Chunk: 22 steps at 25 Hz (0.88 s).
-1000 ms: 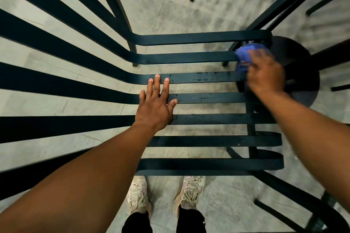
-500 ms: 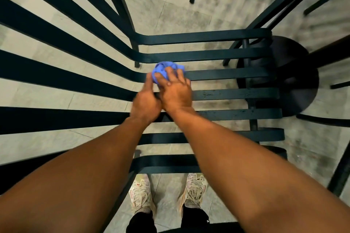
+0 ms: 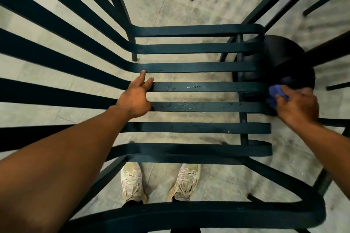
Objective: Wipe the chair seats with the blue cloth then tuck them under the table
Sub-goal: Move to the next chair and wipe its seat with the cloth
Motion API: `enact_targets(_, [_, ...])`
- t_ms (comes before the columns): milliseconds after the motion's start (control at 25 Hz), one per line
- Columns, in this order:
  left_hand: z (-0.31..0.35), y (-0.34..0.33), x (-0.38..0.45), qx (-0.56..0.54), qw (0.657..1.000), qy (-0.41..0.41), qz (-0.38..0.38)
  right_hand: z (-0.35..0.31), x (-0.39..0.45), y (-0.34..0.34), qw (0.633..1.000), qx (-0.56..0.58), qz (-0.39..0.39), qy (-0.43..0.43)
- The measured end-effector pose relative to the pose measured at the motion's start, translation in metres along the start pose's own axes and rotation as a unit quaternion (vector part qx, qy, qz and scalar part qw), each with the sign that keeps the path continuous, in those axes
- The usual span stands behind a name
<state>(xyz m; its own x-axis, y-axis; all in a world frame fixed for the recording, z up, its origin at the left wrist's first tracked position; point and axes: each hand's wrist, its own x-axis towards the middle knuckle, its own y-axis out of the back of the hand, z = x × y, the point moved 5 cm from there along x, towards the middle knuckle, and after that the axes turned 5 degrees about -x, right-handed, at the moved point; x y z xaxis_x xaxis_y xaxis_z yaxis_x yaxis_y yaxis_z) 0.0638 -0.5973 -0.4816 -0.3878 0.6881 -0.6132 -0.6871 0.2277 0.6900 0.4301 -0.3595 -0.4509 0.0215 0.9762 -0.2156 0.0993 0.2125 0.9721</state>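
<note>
Cloth (image 3: 276, 94) in R hand (image 3: 298, 107) swept back to seat's (image 3: 208, 87) right edge.

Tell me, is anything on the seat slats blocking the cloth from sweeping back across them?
Nothing visible lies on the seat slats. The right hand holds the blue cloth at their right end; only the left hand rests at the far left.

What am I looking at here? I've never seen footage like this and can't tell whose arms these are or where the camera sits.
The camera is worn on a person's head and looks down, so the arms are their own. Below is a dark slatted chair seat, with their pale shoes on the tiled floor showing through the gaps. The left hand rests open on the slats near the backrest side. The right hand grips a crumpled blue cloth at the seat's other edge. Two middle slats look wet.
</note>
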Motion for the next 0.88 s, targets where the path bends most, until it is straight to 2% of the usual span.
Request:
enact_targets(80, [0.002,0.003,0.001,-0.007,1.0,-0.012,-0.003,-0.022,-0.019,-0.006,0.999,-0.006,-0.01,0.048])
enact_targets(160, [0.005,0.007,0.003,-0.042,0.999,-0.021,-0.004,-0.072,-0.047,-0.02,0.99,-0.015,0.006,0.137])
enact_targets(240, [0.007,0.011,0.003,-0.089,0.996,-0.015,-0.002,-0.131,-0.079,-0.042,0.984,-0.015,-0.039,0.174])
enact_targets(320, [0.008,0.013,0.002,-0.127,0.992,0.014,0.008,-0.195,-0.128,-0.071,0.963,-0.015,-0.098,0.253])
enact_targets(400, [0.006,0.016,0.003,-0.166,0.985,0.042,0.02,-0.252,-0.183,-0.095,0.933,0.003,-0.12,0.34])
enact_targets(520, [0.004,0.017,0.006,-0.189,0.979,0.069,0.02,-0.294,-0.229,-0.115,0.902,0.018,-0.163,0.399])
enact_targets(600, [0.006,0.016,0.007,-0.164,0.984,0.065,0.013,-0.287,-0.222,-0.11,0.87,0.004,-0.137,0.474])
enact_targets(680, [0.008,0.014,0.007,-0.118,0.992,0.038,-0.007,-0.255,-0.197,-0.098,0.86,-0.013,-0.114,0.497])
enact_targets(760, [0.006,0.009,0.008,-0.082,0.996,0.015,-0.041,-0.201,-0.156,-0.085,0.89,-0.021,-0.123,0.438])
enact_targets(880, [0.003,0.002,0.009,-0.039,0.997,-0.007,-0.064,-0.102,-0.096,-0.042,0.929,-0.077,-0.073,0.356])
